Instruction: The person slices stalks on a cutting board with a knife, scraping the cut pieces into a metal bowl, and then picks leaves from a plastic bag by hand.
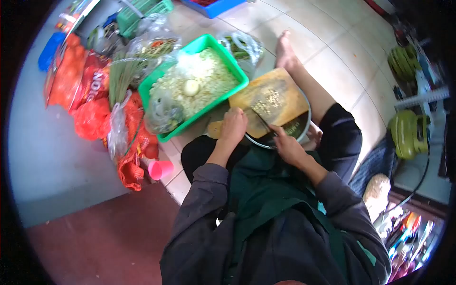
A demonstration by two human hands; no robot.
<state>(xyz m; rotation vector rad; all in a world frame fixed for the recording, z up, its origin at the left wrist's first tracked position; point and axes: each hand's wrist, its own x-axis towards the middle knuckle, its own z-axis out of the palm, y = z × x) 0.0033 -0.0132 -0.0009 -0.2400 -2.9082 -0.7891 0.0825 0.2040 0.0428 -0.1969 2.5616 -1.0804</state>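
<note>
A wooden cutting board (290, 100) rests across a round metal-rimmed bowl (309, 116) between the legs. Small chopped pale pieces (270, 101) lie on its middle. My right hand (289, 146) is closed around the handle of a knife (260, 118), whose blade points up and left over the board. At the board's left edge is my left hand (234, 124), fingers bent together near the blade tip; what it holds, if anything, is too small to make out. Green pieces (291, 128) show inside the bowl below the board.
A green tray (212, 43) of peeled pale cloves stands ahead to the left, with a plastic bag on its corner. Red net bags (71, 76), a pink cup (160, 169) and a bag of greens (242, 50) lie around it. Green gas cylinders (406, 135) stand at right.
</note>
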